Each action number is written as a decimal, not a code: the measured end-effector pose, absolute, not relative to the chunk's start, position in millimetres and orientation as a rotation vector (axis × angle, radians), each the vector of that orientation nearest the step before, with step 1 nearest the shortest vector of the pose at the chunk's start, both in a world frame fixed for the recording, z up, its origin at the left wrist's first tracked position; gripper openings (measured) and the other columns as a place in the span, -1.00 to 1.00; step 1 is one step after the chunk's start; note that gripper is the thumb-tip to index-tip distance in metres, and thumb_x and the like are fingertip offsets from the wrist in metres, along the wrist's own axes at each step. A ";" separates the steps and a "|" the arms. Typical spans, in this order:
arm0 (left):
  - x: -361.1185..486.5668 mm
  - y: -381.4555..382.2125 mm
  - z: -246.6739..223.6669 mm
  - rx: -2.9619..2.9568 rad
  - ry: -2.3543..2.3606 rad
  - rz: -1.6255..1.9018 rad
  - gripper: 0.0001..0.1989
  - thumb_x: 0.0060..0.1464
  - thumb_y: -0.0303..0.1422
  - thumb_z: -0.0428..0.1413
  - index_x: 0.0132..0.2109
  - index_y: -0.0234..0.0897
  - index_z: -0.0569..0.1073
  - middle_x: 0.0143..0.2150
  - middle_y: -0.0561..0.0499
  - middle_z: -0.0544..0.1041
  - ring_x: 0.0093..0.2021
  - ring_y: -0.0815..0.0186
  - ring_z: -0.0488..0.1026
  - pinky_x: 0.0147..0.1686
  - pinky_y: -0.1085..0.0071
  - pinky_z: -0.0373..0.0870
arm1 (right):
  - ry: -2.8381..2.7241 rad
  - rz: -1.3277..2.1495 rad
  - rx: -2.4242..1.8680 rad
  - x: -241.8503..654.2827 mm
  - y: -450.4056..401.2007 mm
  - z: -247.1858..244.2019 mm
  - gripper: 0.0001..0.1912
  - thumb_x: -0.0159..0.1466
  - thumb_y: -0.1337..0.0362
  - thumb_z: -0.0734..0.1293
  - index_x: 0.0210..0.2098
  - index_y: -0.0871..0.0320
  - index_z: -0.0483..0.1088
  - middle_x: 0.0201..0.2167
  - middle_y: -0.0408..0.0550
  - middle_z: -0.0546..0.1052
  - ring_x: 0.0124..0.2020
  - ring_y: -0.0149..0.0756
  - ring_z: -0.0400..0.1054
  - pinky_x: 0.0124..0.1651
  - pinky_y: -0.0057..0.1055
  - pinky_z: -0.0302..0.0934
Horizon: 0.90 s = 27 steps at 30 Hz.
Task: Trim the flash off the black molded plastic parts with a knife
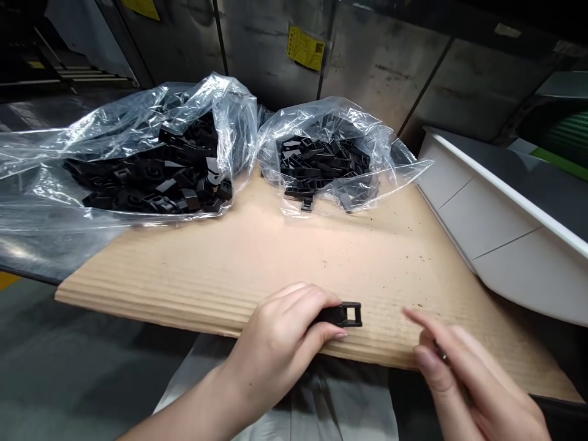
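Observation:
My left hand (285, 334) is closed around a black plastic part (340, 314), pinching it between thumb and fingers near the front edge of the cardboard sheet (215, 269). The part's right end sticks out of the grip and has a rectangular opening through it. To the right, my right hand (468, 380) is apart from that part, index finger stretched forward and thumb bent in. A small dark, shiny bit shows between its fingers, mostly hidden and too small to name.
Behind the hands lie two clear plastic bags, a left bag (236, 128) and a right bag (386, 147), both filled with many black plastic parts. A white bin (487, 208) stands along the right side. Metal panels (266, 55) with yellow labels (305, 48) rise at the back.

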<state>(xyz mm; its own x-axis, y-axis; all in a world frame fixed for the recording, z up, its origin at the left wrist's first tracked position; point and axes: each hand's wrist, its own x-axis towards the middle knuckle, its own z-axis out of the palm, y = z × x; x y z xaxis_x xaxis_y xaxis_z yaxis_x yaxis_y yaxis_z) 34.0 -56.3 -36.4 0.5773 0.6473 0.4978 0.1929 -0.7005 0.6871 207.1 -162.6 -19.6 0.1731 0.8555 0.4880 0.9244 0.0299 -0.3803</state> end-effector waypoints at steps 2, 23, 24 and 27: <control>33.4 -56.7 -35.5 2.237 0.668 1.040 -0.91 0.10 -0.50 0.05 -0.21 -0.30 0.34 -0.37 0.05 0.44 -0.35 0.36 0.39 -0.34 0.51 0.28 | -1.610 -0.191 -1.925 206.7 -164.5 -16.5 -0.61 0.27 0.28 0.11 0.09 0.07 0.17 -0.35 -0.04 0.39 -0.37 -0.40 0.35 -0.50 -0.62 0.20; 35.9 -60.3 -33.8 2.383 0.735 0.875 -0.80 0.13 -0.48 -0.04 -0.08 -0.30 0.34 -0.34 -0.01 0.35 -0.34 0.30 0.32 -0.35 0.43 0.26 | -2.134 -0.239 -1.718 210.9 -152.0 -19.5 -0.63 0.23 0.30 0.19 0.02 0.23 0.28 -0.49 -0.05 0.44 -0.49 -0.37 0.36 -0.45 -0.50 0.24; 36.5 -60.9 -33.7 2.379 0.751 0.864 -0.82 0.14 -0.47 -0.04 -0.11 -0.28 0.37 -0.36 0.00 0.34 -0.36 0.31 0.32 -0.37 0.44 0.26 | -2.138 -0.215 -1.741 210.6 -150.3 -20.0 -0.65 0.24 0.27 0.16 -0.01 0.22 0.31 -0.49 -0.05 0.44 -0.49 -0.36 0.36 -0.47 -0.49 0.25; 39.0 -61.9 -33.4 2.369 0.794 0.867 -0.83 0.14 -0.46 -0.05 -0.18 -0.27 0.41 -0.38 0.00 0.33 -0.38 0.32 0.30 -0.41 0.45 0.25 | -2.148 -0.141 -1.764 208.3 -145.1 -22.6 -0.70 0.25 0.27 0.13 -0.08 0.19 0.35 -0.44 -0.05 0.48 -0.46 -0.36 0.39 -0.44 -0.50 0.29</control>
<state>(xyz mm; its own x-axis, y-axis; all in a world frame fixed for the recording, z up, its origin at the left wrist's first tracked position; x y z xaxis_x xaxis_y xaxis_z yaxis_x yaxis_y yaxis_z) 39.0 -61.9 -33.4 0.6286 0.6618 0.4085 0.3494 -0.7096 0.6119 208.3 -145.1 -22.6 -0.1588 0.9295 0.3330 0.9650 0.2174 -0.1468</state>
